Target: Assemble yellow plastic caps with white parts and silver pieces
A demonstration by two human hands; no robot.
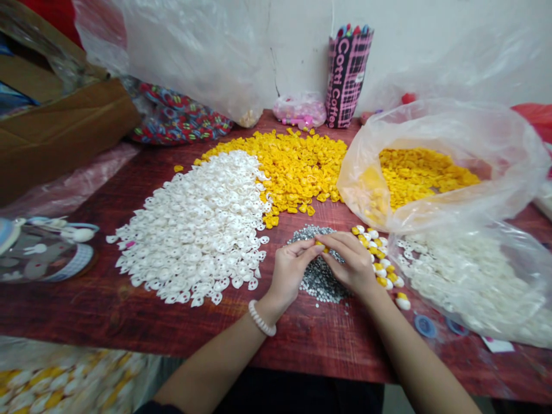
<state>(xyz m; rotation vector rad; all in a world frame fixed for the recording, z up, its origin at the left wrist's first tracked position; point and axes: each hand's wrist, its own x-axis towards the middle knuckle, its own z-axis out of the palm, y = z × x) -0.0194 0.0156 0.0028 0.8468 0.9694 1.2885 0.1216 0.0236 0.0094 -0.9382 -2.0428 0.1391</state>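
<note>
My left hand and my right hand meet over a heap of small grey pieces. Between their fingertips they pinch a small yellow plastic piece, mostly hidden by the fingers. A coiled pale band circles my left wrist. To the left of my hands spreads a big pile of white plastic pieces with holes. Behind it lies a pile of yellow plastic pieces. Just right of my right hand, several joined yellow-and-white pieces lie in a group.
An opened clear bag with yellow pieces and a bag of white pieces lie on the right. A jar lies at left, near a cardboard box. A pink plaid bag stands against the wall. Blue round caps sit near the front edge.
</note>
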